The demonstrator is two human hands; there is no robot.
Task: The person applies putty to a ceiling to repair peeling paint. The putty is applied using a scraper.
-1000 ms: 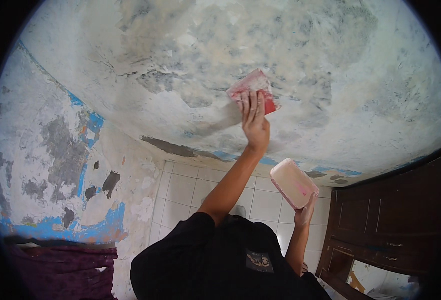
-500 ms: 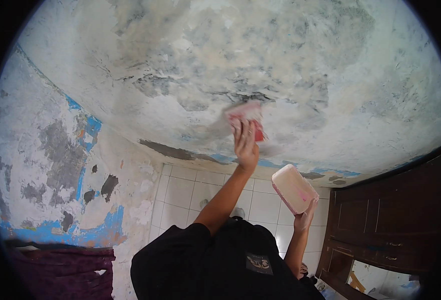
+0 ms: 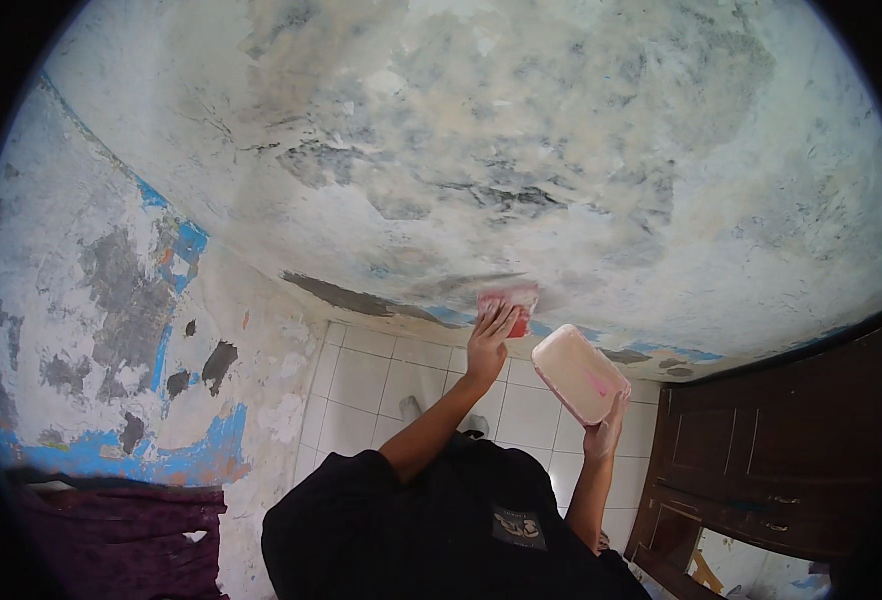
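Note:
My left hand (image 3: 489,350) grips a red, putty-smeared plastic spreader (image 3: 517,322). Its wide edge is at the low part of the patchy wall (image 3: 601,230), close above the floor. Over to the right, my right hand (image 3: 604,432) holds up a shallow pinkish tray (image 3: 579,375) by its near end. The tray is tilted, with pale putty-like residue and a bright pink streak inside. My right thumb shows at its rim, while the other fingers are mostly hidden beneath.
White floor tiles (image 3: 356,385) lie below, with a foot (image 3: 411,408) showing. Dark wooden cabinets (image 3: 781,440) stand on the right. On the left is another wall (image 3: 111,330) with peeling blue and grey patches, and a purple cloth (image 3: 121,540) hangs beneath it.
My left hand and the spreader have moved down the wall toward me. The right hand with the tray has shifted only slightly to the left.

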